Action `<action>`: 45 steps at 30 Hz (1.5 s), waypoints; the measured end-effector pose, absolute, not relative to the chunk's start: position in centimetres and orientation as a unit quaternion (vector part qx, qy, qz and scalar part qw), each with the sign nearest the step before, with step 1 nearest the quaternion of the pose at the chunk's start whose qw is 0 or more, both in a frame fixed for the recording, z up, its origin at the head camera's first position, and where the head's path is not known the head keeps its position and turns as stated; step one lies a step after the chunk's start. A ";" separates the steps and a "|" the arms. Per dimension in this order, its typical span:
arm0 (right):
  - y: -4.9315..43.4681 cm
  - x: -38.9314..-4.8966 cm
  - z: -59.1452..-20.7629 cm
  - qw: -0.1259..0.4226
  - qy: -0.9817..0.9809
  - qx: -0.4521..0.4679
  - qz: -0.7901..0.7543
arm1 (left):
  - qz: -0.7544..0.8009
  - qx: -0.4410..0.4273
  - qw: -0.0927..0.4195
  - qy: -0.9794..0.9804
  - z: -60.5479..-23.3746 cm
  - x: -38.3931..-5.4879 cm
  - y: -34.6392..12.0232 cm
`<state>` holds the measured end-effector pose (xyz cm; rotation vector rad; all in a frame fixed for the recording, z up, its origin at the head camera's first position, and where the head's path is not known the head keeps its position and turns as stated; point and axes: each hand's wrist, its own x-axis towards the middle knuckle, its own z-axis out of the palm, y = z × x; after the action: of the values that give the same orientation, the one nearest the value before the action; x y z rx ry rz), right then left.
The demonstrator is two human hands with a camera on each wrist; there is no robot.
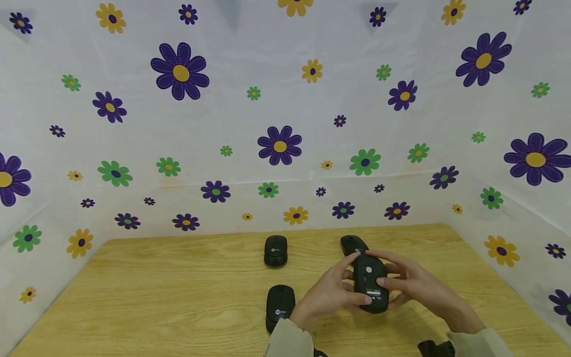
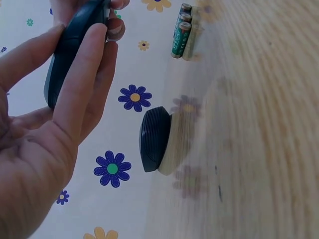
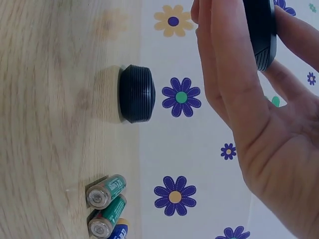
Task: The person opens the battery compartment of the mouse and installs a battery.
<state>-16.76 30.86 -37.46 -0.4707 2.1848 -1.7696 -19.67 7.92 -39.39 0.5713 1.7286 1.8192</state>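
Observation:
Between my two hands is a black computer mouse (image 1: pixel 371 285), raised over the wooden table with its underside and label turned toward the head camera. My left hand (image 1: pixel 332 293) grips its left side, the thumb on the lower underside. On the opposite side, my right hand (image 1: pixel 415 283) holds it with the thumb pressed on the underside and a finger along the top end. In the left wrist view the mouse (image 2: pixel 75 45) appears edge-on between fingers and thumb. The right wrist view shows its ribbed end (image 3: pixel 264 55) past my right fingers.
A second mouse (image 1: pixel 351 243) lies just behind the held one. Two more mice, one farther back (image 1: pixel 275 250) and one nearer (image 1: pixel 280 303), lie to the left, the nearer beside my left sleeve. Several batteries (image 2: pixel 182 30) lie on the table (image 1: pixel 178 287). Flowered cloth (image 1: pixel 232 119) encloses it.

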 end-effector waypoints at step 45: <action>25.7 -15.4 -35.8 0.100 0.746 -0.185 -0.631 | 0.667 0.233 0.252 0.661 -36.8 -18.0 3.1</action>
<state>-15.38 25.69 -35.79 -0.5464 2.2067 -1.8668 -18.04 3.09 -36.84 0.6340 1.7981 1.8159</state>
